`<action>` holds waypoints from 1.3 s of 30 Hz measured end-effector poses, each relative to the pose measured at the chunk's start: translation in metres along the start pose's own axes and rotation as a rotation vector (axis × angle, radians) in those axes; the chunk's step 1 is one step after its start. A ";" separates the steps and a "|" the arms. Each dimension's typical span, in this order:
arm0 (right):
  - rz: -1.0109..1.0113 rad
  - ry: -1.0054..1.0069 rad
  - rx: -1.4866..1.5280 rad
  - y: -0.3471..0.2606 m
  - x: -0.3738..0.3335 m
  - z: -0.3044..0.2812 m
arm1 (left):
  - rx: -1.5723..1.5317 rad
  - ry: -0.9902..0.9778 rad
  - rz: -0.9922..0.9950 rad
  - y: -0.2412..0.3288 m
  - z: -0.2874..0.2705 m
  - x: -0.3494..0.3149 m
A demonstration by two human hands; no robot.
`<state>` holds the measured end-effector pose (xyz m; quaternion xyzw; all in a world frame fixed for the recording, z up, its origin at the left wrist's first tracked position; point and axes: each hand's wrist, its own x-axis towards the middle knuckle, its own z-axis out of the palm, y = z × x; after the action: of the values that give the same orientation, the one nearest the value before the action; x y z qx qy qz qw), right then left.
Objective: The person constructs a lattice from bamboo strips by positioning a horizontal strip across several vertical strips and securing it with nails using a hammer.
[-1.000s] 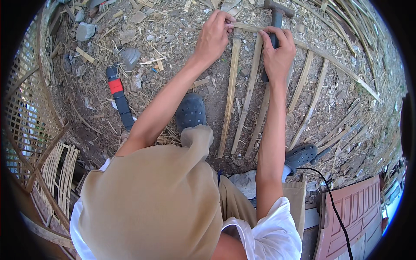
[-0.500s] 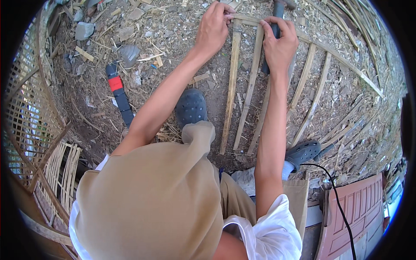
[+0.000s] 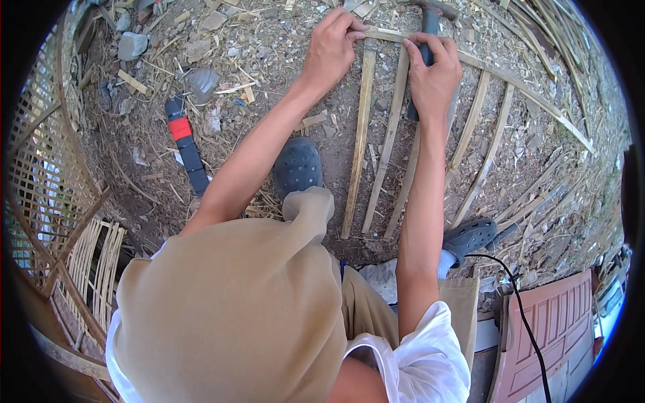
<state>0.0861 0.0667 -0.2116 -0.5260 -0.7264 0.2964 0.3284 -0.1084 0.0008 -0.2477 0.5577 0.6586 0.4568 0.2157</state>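
Observation:
A long, thin wooden strip (image 3: 531, 96) runs across the tops of several upright wooden slats (image 3: 361, 134) lying on the ground. My left hand (image 3: 330, 52) pinches the strip's left end between thumb and fingers, just above the first slat. Farther right, my right hand (image 3: 433, 72) has its fingers closed on the same strip near the second slat. Between and behind the right fingers lies a hammer (image 3: 431, 23) with a dark handle, its head pointing away from me; the hand partly covers its handle.
A black strap-like object with a red band (image 3: 180, 127) lies left of my shoe (image 3: 297, 166). Woven bamboo lattice (image 3: 50, 148) stands at the far left. Brown panel (image 3: 547, 329) and black cable (image 3: 521, 302) are at lower right. Stones and wood scraps litter the ground.
My left hand has shifted slightly down with the strip's left end, which sits a little lower. The right hand has barely moved.

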 end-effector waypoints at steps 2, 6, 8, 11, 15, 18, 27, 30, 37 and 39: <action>-0.004 -0.011 -0.015 -0.001 0.000 0.000 | 0.028 -0.003 0.015 0.004 -0.001 0.005; 0.013 -0.048 -0.057 -0.003 0.002 -0.002 | 0.113 -0.010 0.019 0.017 -0.006 0.012; 0.006 -0.057 -0.061 -0.004 0.002 -0.003 | 0.064 0.006 0.013 0.019 -0.006 0.014; 0.002 -0.061 -0.050 -0.003 0.003 -0.003 | 0.045 0.014 0.056 0.015 -0.005 0.008; -0.009 -0.065 -0.056 -0.005 0.003 -0.001 | 0.012 0.043 0.069 -0.003 0.000 0.002; 0.020 -0.084 -0.064 -0.004 0.003 -0.004 | 0.082 0.041 0.133 -0.001 0.001 0.003; 0.252 -0.163 0.299 0.001 0.011 -0.013 | 0.275 -0.030 0.212 0.019 -0.004 -0.007; 0.250 -0.155 0.320 0.006 0.010 -0.013 | 0.287 -0.033 0.203 0.033 -0.006 -0.015; 0.300 -0.136 0.431 0.001 0.007 -0.013 | 0.293 -0.066 0.179 0.032 -0.006 -0.024; 0.309 -0.098 0.407 -0.003 0.004 -0.010 | 0.292 -0.057 0.170 0.033 -0.007 -0.025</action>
<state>0.0915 0.0705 -0.2031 -0.5389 -0.5780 0.5082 0.3424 -0.0889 -0.0260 -0.2223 0.6494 0.6623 0.3568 0.1114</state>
